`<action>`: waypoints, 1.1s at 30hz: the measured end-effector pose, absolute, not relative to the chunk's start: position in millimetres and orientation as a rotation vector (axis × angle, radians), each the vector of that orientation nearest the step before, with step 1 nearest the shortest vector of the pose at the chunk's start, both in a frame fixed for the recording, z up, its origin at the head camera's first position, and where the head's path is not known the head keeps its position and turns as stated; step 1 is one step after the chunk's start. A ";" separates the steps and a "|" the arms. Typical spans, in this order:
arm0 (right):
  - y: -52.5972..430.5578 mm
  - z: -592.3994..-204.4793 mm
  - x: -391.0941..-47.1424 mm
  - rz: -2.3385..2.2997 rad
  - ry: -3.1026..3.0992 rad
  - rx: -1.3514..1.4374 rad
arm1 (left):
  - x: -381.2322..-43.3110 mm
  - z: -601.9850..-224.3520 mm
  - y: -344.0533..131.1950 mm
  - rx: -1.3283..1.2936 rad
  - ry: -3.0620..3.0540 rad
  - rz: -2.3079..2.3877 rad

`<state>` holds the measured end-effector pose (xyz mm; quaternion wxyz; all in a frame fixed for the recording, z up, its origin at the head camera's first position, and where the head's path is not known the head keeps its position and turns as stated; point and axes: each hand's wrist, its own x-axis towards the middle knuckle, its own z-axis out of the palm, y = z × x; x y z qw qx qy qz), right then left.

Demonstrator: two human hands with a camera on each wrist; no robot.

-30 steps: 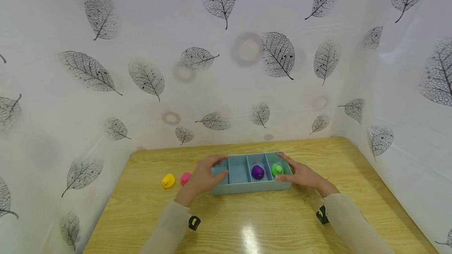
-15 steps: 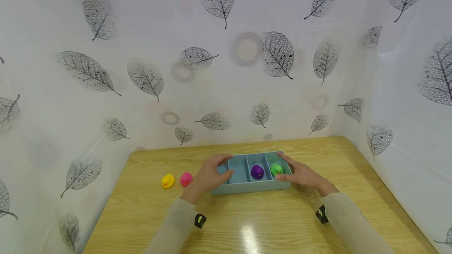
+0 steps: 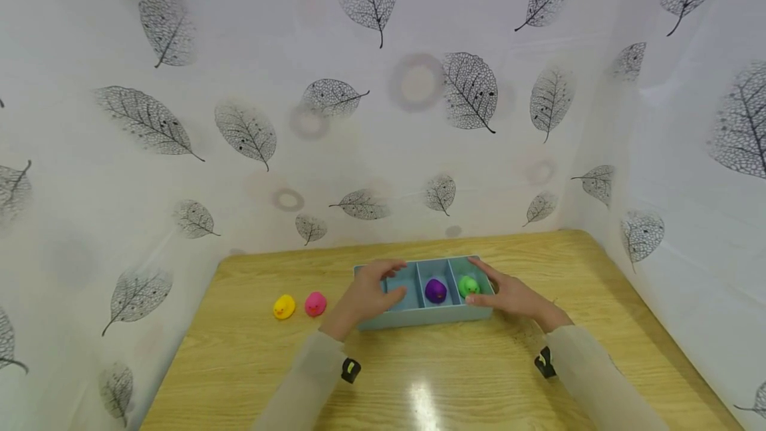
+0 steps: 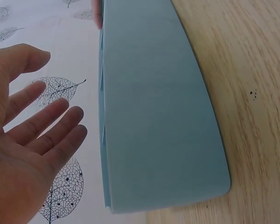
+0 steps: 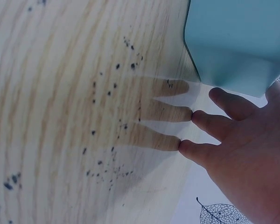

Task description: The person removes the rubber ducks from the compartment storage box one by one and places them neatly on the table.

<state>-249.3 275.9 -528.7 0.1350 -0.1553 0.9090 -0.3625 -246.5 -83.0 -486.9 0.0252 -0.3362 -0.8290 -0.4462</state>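
A light blue divided box (image 3: 427, 316) stands on the table. A purple rubber duck (image 3: 435, 292) is in its second compartment from the right, and a green rubber duck (image 3: 469, 287) in the rightmost. My left hand (image 3: 366, 294) hovers over the box's left part, fingers apart and holding nothing; the left wrist view has this same hand (image 4: 35, 140) beside the box's long wall. At the right end, my right hand (image 3: 517, 298) spans the box, thumb at the front rim and index finger at the back corner. Its other fingers (image 5: 210, 125) reach the tabletop beside the end wall.
To the left of the box, a yellow rubber duck (image 3: 284, 306) and a pink rubber duck (image 3: 315, 304) sit side by side on the wooden table (image 3: 239, 364). A leaf-patterned white sheet (image 3: 383, 151) closes off the back and both sides.
My left hand has moved to the right over the box, uncovering the pink duck and the box's back left corner. The right hand and the box have stayed in place.
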 end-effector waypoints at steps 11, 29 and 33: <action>276.1 -528.8 -250.4 -1.050 2.624 -0.447 | -247.0 -485.2 -70.1 -1.011 -2.641 -1.411; 275.3 -527.3 -249.8 -1.052 2.627 -0.409 | -250.0 -491.5 -50.6 -0.933 -2.778 -1.306; 275.4 -527.0 -248.8 -1.059 2.616 -0.394 | -251.1 -494.0 -45.2 -0.929 -2.800 -1.263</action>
